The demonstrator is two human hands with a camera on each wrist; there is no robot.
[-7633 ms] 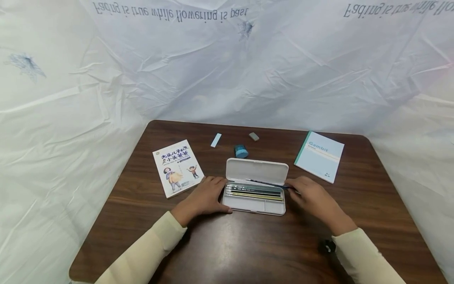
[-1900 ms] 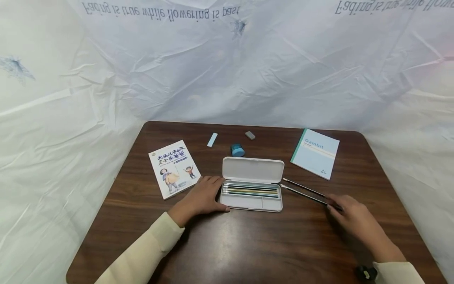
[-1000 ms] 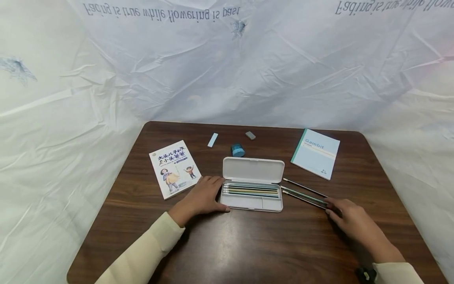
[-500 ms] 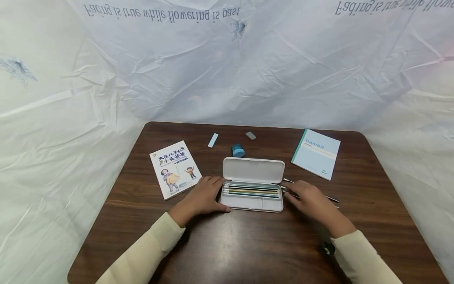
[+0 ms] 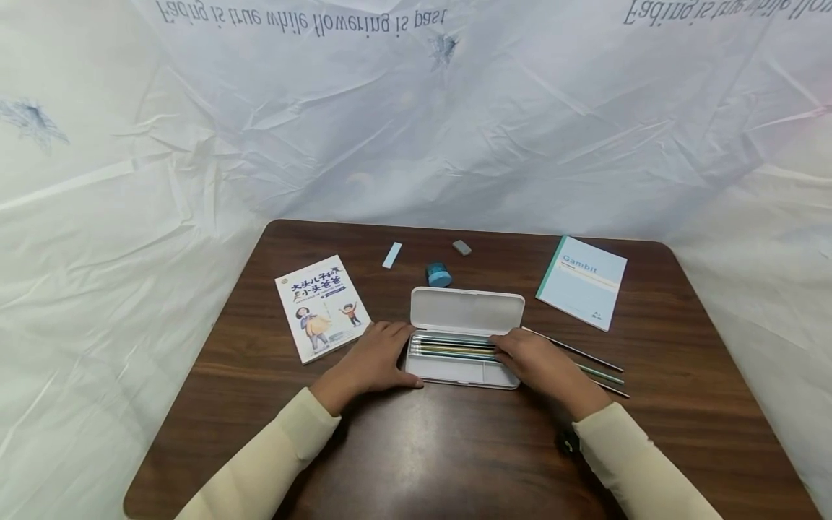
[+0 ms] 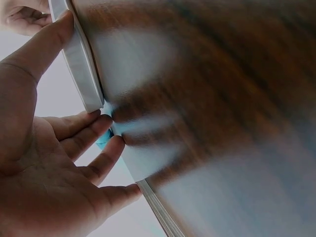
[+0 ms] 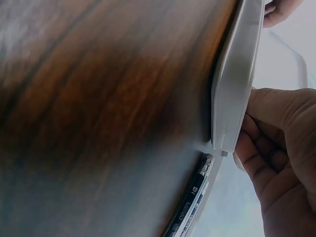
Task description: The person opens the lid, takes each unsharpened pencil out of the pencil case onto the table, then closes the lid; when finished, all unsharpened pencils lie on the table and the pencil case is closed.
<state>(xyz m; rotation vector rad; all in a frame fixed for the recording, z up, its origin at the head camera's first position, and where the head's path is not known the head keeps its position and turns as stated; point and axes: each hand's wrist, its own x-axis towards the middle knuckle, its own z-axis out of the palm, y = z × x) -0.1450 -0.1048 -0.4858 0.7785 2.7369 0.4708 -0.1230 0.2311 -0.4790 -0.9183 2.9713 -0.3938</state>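
A white pencil case [image 5: 448,370] stands with its lid up, several pencils [image 5: 451,347] lying in its long rear compartment. My left hand [image 5: 373,361] holds the case's left end, thumb along the front edge and fingers at the rear left corner. My right hand [image 5: 539,365] reaches over the right end, fingertips on the pencils. In the right wrist view its fingers [image 7: 259,165] are curled, with a small dark pencil end [image 7: 280,157] showing between them. On the table, right of the case, lie a dark pencil [image 5: 588,354], a green pencil [image 5: 604,375] and another dark pencil [image 5: 614,391].
Behind the case are a blue pencil sharpener [image 5: 438,275], a grey eraser [image 5: 462,248] and a pale blue strip [image 5: 392,255]. A picture book [image 5: 323,310] lies at left, a "Gambit" notebook [image 5: 581,282] at right. White cloth [image 5: 390,144] hangs behind the brown table [image 5: 416,462].
My right hand has let go of pencils on the table and moved left onto the case. More pencils lie at right than at first. The left hand has stayed at the case.
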